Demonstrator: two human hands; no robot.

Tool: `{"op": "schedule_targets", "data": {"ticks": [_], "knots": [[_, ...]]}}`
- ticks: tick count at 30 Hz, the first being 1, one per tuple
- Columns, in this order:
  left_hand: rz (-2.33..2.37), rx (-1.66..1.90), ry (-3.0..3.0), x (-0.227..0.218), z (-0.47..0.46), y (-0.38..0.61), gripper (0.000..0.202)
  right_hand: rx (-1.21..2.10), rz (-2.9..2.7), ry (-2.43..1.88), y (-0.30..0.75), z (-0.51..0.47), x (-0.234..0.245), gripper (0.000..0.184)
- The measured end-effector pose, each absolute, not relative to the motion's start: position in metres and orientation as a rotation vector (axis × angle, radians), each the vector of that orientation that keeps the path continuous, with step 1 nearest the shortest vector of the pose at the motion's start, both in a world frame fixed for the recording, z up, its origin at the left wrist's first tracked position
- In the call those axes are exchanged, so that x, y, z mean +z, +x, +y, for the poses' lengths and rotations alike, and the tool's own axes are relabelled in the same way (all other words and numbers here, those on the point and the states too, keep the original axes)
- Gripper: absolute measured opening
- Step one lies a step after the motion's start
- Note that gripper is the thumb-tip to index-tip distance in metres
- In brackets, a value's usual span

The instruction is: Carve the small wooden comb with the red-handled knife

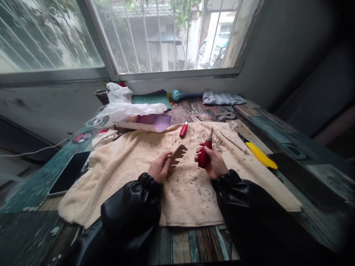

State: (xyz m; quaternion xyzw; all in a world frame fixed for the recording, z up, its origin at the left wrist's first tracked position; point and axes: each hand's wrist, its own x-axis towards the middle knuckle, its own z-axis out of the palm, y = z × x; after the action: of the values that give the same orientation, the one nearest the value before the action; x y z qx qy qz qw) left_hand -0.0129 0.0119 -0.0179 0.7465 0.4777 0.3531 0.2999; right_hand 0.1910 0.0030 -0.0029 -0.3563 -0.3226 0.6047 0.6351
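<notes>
My left hand (160,167) is closed on one end of a wooden comb (177,155), its few wide teeth pointing right. In my right hand (215,164) is a carving knife (205,153) with a red handle, gripped with the blade pointing up and away from me. The knife and the comb are apart. Both hands are over a cream towel (133,159) strewn with wood shavings. A second, shorter red-handled blade (183,130) lies on the towel beyond the comb.
A yellow-handled tool (261,156) lies at the towel's right edge, near a dark flat strip (305,181). On the left rests a phone (70,173). White plastic bags (130,111), a green sheet (151,98) and a grey padded bundle (223,98) line the back, below the window.
</notes>
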Motion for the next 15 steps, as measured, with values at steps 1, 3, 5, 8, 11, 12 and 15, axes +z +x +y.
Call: {"op": "schedule_targets", "data": {"ticks": [1,3,5,8,11,12,15], "knots": [[1.258,0.922,1.992,-0.018,0.011,-0.012,0.032,1.381,-0.735,-0.819,0.191,0.003,-0.003,0.023],[1.249,0.886,2.064,-0.021,0.010,-0.011,0.036,1.382,-0.731,-0.826,0.192,0.003,-0.004,0.024],[1.264,0.862,2.191,-0.025,0.012,-0.012,0.040,1.382,-0.723,-0.831,0.192,0.004,-0.006,0.025],[1.286,0.934,2.345,-0.021,0.015,-0.013,0.040,1.377,-0.703,-0.839,0.193,0.006,-0.009,0.026],[1.209,1.140,2.423,0.003,-0.001,0.001,0.040,1.377,-0.676,-0.847,0.193,0.009,-0.012,0.028],[1.156,1.185,2.432,0.014,-0.014,0.013,0.042,1.379,-0.664,-0.850,0.193,0.010,-0.013,0.028],[0.783,1.212,2.557,0.041,-0.071,0.066,0.051,1.387,-0.631,-0.854,0.192,0.010,-0.013,0.029]]}}
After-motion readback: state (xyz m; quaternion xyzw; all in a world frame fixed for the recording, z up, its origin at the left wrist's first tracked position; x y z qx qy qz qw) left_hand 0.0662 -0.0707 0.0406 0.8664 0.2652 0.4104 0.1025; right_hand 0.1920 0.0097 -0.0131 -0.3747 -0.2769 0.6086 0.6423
